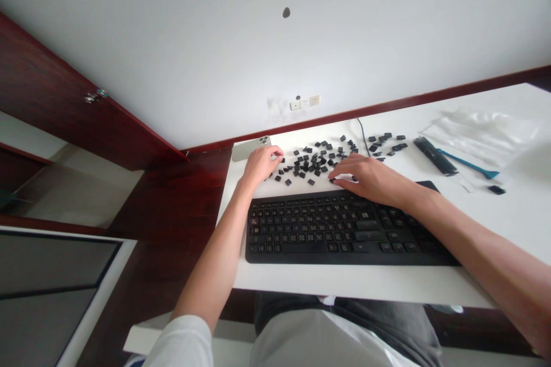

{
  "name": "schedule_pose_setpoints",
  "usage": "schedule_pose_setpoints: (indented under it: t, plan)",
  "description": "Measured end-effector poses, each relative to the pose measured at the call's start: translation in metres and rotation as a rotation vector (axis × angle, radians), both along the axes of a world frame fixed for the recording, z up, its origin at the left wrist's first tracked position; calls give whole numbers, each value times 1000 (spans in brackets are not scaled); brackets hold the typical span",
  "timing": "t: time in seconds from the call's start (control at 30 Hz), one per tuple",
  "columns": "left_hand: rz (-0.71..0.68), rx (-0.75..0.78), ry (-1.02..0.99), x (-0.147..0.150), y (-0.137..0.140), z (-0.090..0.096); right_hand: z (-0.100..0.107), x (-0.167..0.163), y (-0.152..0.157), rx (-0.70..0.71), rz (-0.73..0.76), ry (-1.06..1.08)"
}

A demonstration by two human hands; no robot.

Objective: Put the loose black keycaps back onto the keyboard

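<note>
A black keyboard [301, 248] with bare key sockets over much of its surface lies near the table's front edge. Behind it spreads a scatter of loose black keycaps [321, 163]. At the left end of this scatter my left hand [259, 164] has its fingers curled in, a small keycap [283, 160] at the fingertips. My right hand [370, 176] reaches over the keyboard's back edge. Its thumb and index finger close on another keycap [332, 180] just above the tabletop. The palm and wrist hide part of the keyboard's right side.
A phone [246, 150] lies at the table's back left corner. To the right are a black bar-shaped object [435, 156], a blue tool [469, 164], a dark bristly piece [496, 190] and a clear plastic bag [482, 132]. A cable [363, 135] runs toward the wall.
</note>
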State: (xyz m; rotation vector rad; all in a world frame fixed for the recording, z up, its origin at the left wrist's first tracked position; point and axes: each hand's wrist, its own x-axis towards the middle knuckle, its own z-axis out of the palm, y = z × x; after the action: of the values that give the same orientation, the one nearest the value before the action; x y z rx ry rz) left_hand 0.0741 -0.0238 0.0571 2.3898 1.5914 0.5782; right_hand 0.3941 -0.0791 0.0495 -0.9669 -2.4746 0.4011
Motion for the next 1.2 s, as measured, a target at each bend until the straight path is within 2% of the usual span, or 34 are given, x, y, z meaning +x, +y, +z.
schedule_pose_setpoints:
  t: [0.1,0.23,0.57,0.9,1.2]
  plan:
    - [-9,22,32,-4,-4,6,0,1,0,-2,0,-11]
    - [-25,-27,102,-5,-9,9,1,1,-1,-7,-5,-6]
    - [-102,-159,76,-11,-6,4,3,2,-1,-5,-20,19]
    - [-37,-160,115,-8,-11,9,7,2,-4,-9,-17,-4]
    - [40,-98,203,-1,-15,14,4,2,-3,-17,-13,-19]
